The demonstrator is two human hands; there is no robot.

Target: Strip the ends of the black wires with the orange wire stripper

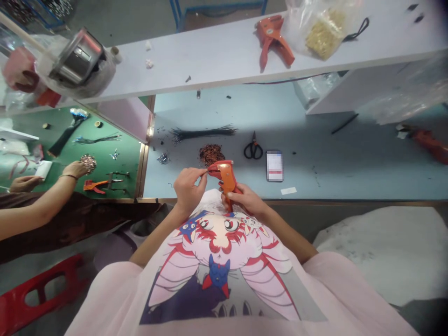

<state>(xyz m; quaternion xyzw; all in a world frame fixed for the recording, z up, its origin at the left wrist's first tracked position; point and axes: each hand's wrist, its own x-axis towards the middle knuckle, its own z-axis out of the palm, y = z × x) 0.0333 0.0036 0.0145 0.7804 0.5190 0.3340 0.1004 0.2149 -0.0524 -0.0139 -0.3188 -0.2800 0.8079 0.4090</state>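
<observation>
My right hand (245, 198) is wrapped round the handles of an orange and red wire stripper (228, 176), held upright near the bench's front edge. At the stripper's jaws, my left hand (190, 186) is closed, thumb and forefinger pinched together. What they hold looks like the end of a thin dark wire, mostly hidden by the fingers. Just beyond the stripper lies a heap of short reddish-brown wire pieces (211, 153). Behind that is a long bundle of thin black wires (206, 133). Black-handled scissors (253, 150) lie to the right of the heap, points away from me.
A phone (275, 166) and a white label (289, 191) lie right of the scissors. Small metal bits (163, 158) are at the left. A raised shelf (210, 60) carries another wire stripper (274, 42). A co-worker's hand (75, 170) is over the green bench (121, 126).
</observation>
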